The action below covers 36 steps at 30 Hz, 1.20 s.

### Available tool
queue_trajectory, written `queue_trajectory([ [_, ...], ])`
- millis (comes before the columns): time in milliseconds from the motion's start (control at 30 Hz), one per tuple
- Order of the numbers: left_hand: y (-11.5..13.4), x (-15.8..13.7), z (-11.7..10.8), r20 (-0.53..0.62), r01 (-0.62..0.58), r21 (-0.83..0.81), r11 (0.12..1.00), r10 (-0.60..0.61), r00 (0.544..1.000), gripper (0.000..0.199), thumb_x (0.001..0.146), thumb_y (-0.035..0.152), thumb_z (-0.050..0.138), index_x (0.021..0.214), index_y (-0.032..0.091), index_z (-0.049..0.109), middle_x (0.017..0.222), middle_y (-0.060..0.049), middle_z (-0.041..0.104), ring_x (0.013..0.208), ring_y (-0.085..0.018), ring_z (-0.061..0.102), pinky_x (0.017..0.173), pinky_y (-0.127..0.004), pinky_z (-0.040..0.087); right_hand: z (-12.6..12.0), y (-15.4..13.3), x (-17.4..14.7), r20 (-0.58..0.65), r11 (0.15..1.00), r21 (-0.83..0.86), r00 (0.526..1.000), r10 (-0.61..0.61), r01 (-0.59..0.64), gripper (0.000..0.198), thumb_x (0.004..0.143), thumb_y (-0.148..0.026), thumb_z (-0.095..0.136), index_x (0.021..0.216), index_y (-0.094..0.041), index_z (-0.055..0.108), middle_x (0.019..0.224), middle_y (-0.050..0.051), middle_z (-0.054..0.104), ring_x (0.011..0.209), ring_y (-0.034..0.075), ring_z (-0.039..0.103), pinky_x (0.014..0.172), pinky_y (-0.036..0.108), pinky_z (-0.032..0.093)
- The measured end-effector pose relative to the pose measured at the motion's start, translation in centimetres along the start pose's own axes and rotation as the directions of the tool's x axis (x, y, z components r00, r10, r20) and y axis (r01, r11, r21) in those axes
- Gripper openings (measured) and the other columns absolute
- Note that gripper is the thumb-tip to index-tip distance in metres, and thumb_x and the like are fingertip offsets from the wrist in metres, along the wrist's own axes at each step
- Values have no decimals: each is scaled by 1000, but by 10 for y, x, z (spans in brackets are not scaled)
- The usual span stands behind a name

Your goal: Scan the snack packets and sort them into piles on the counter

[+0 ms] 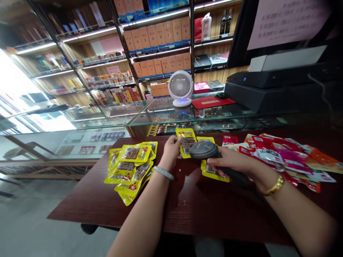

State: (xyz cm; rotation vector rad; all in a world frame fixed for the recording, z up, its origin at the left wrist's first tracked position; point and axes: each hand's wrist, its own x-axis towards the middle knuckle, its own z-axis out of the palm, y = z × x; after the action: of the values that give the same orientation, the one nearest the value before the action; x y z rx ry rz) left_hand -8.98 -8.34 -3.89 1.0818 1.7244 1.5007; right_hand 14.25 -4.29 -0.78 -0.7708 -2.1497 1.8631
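Observation:
Pinched in my left hand (172,148) is a yellow snack packet (185,137), held upright over the table by its left edge. My right hand (233,162) grips a dark grey handheld barcode scanner (204,150), whose head is in front of the packet's lower right part. Beneath the scanner and my right hand lie more yellow packets, one of them a partly covered packet (211,171). A loose pile of yellow snack packets (131,167) rests on the table left of my left hand.
On the right of the dark red table (107,203) lies a heap of red, orange, white and pink packets (284,157). Behind it stands a glass display counter (158,112) with a white fan (181,85), a red mat (211,101) and black equipment (268,91). Shelves of boxes line the wall.

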Motion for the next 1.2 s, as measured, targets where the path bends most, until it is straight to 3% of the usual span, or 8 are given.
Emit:
queue_trajectory([
  [133, 0, -20, 30, 254, 190, -276, 942, -119, 960, 20, 81, 37, 62, 85, 18, 56, 58, 2, 57, 45, -12, 53, 49, -26, 47, -1, -2, -3, 6, 999, 36, 1000, -9, 9, 44, 76, -60, 73, 76, -18, 60, 59, -1, 61, 44, 12, 56, 46, 25, 46],
  [300, -3, -38, 51, 436, 207, -238, 949, -86, 896, 24, 79, 26, 62, 98, 15, 71, 84, -10, 73, 64, -19, 66, 56, -30, 53, 1, -2, -3, -23, 1000, -2, 999, 24, -24, 48, 71, -65, 75, 68, -20, 59, 53, 0, 60, 44, 14, 56, 44, 26, 43],
  [567, 1, -14, 19, 194, 27, -42, 999, -18, 981, 23, 81, 23, 63, 99, 14, 73, 74, -5, 70, 58, -11, 58, 57, -22, 48, 1, 8, 3, 30, 999, 5, 999, 39, -39, 47, 72, -64, 75, 68, -20, 60, 52, 1, 59, 44, 15, 56, 45, 27, 45],
  [733, 6, -9, 4, 118, -9, 17, 1000, 7, 993, 24, 87, 27, 60, 104, 15, 71, 68, 0, 65, 50, -8, 52, 53, -20, 44, 14, 3, 7, -10, 992, 121, 1000, 24, -23, 51, 73, -65, 74, 78, -18, 58, 64, 1, 62, 43, 11, 54, 42, 24, 43],
  [933, 15, -4, -38, -35, -153, 123, 981, 158, 987, 26, 89, 25, 56, 109, 17, 71, 79, -5, 71, 68, -14, 64, 69, -26, 50, 50, -22, 24, -36, 998, 62, 999, 20, -18, 52, 73, -66, 74, 77, -17, 56, 64, 0, 62, 44, 11, 57, 41, 23, 43],
  [1033, 24, -2, -88, -29, -244, 469, 849, 291, 956, 26, 87, 27, 60, 109, 20, 72, 100, -10, 74, 93, -21, 67, 88, -32, 49, 72, -31, 36, -21, 999, 52, 1000, 13, -12, 52, 74, -67, 72, 77, -17, 56, 61, -1, 62, 44, 11, 57, 42, 22, 45],
  [1133, 29, -1, -147, 58, -207, 834, 511, 293, 954, 30, 85, 26, 61, 113, 21, 72, 119, -14, 69, 114, -27, 60, 101, -39, 42, 92, -30, 49, 5, 998, 64, 1000, 10, -10, 53, 74, -68, 71, 72, -18, 55, 52, -2, 59, 40, 11, 55, 41, 22, 43],
  [1200, 28, 0, -181, 127, -172, 935, 310, 157, 979, 31, 79, 26, 68, 110, 22, 72, 122, -14, 67, 122, -29, 55, 105, -41, 38, 102, -24, 57, 48, 998, 64, 999, 15, -18, 54, 74, -70, 70, 70, -17, 56, 47, -2, 58, 38, 11, 53, 40, 22, 43],
])
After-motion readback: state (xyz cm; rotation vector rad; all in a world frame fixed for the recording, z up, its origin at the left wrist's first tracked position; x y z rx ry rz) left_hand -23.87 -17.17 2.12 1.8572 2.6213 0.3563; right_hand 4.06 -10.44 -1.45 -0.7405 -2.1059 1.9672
